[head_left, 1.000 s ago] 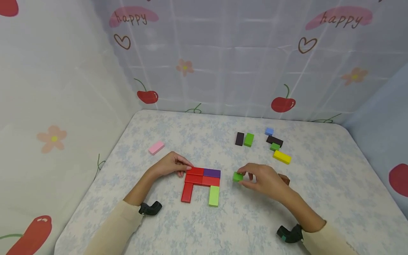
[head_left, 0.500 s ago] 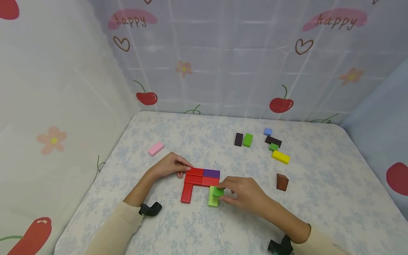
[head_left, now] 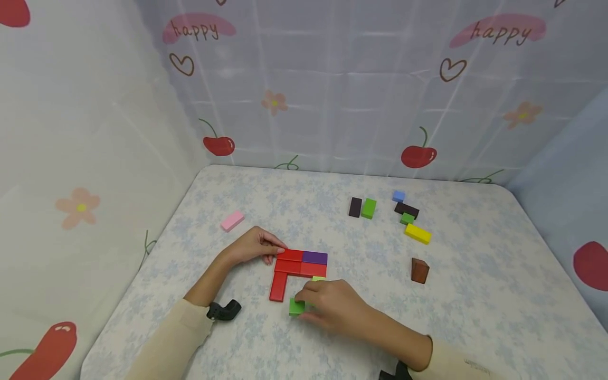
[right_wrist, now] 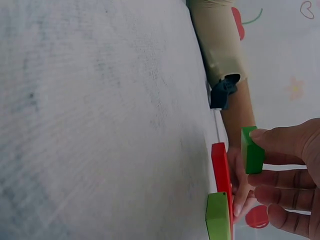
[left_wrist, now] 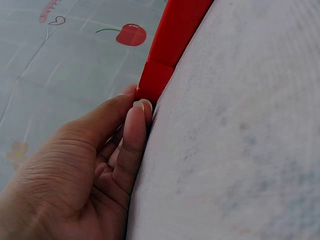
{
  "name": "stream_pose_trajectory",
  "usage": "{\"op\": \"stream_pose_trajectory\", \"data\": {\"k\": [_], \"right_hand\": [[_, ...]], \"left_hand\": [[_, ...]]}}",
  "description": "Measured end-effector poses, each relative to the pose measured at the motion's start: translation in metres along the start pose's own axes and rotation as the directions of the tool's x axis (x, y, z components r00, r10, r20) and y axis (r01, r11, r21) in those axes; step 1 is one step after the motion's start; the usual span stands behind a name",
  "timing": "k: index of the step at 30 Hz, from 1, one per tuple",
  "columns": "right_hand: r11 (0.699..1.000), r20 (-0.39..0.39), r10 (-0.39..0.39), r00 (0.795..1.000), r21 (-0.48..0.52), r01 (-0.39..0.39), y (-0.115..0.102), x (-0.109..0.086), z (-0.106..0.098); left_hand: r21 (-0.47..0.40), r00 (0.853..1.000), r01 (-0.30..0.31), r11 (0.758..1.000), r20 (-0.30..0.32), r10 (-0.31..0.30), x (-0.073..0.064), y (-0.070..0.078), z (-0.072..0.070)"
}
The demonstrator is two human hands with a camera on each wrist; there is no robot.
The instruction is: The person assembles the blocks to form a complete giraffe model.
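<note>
My right hand (head_left: 339,309) pinches a small green block (head_left: 296,307) between thumb and fingers. In the right wrist view this green block (right_wrist: 252,152) is raised off the table. Below my right hand, a light green block (right_wrist: 218,216) lies flat; the hand covers most of it in the head view. It joins a flat layout: a red block (head_left: 290,255) beside a purple block (head_left: 315,257), two red blocks (head_left: 287,268) below them, and one red block (head_left: 278,286) as a leg. My left hand (head_left: 256,245) pinches the upper-left red block's outer corner with thumb and fingertip.
A pink block (head_left: 233,220) lies at the left. Farther back are a black block (head_left: 355,207), a green block (head_left: 369,208), a blue block (head_left: 398,196), another black block (head_left: 407,210), a small green block (head_left: 407,218) and a yellow block (head_left: 418,234). A brown block (head_left: 420,271) sits right.
My right hand has carried the small green block leftward and toward me, across the light green block, to between the layout's two legs. My left hand has stayed at the red corner.
</note>
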State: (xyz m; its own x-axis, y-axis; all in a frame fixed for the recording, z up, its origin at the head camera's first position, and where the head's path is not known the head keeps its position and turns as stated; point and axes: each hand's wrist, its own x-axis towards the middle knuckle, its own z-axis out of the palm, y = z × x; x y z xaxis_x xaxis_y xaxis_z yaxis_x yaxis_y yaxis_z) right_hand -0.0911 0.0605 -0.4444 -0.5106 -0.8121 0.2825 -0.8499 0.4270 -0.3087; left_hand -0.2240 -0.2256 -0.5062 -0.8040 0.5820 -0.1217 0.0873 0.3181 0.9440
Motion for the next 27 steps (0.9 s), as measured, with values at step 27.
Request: {"op": "stream_pose_trajectory", "data": {"k": [27], "right_hand": [[0.994,0.180,0.108,0.978,-0.031,-0.105,-0.009,0.024,0.027]], "left_hand": [[0.002,1.000,-0.016,1.000,-0.011,0.016,0.000,-0.002,0.002]]}}
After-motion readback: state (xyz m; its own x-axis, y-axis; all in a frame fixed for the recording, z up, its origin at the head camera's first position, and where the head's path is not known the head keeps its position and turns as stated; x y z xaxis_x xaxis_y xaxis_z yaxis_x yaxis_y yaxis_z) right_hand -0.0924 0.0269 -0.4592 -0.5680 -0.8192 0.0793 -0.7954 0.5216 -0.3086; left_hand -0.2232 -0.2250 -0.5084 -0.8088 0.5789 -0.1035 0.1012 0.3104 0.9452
